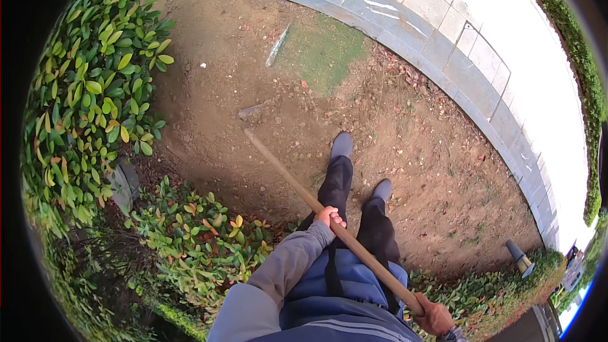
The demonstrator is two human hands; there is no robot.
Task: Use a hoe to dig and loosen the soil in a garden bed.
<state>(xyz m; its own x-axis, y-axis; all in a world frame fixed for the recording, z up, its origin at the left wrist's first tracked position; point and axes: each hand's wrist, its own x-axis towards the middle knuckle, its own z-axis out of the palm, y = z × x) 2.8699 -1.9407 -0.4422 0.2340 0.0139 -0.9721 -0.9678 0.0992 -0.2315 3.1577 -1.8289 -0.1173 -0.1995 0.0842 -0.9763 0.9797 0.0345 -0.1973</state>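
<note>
A hoe with a long wooden handle point(285, 173) slants across my body. My left hand point(331, 217) is wrapped around the middle of the shaft, just in front of my thighs. Lower right, my right hand point(433, 316) grips the shaft's rear end beside my hip. At the far end, the hoe's metal blade point(251, 111) rests at the bare brown soil point(204, 104), dusty and partly blending into it; how deep its edge sits cannot be told. Loose clods lie just right of the blade.
Leafy shrubs point(95, 90) rise on the left, with a lower hedge point(204, 232) by my left arm. A grey stone kerb point(327, 4) curves along the soil's far and right sides. A patch of green point(325, 52) lies ahead; a bollard-like garden lamp point(520, 257) stands lower right.
</note>
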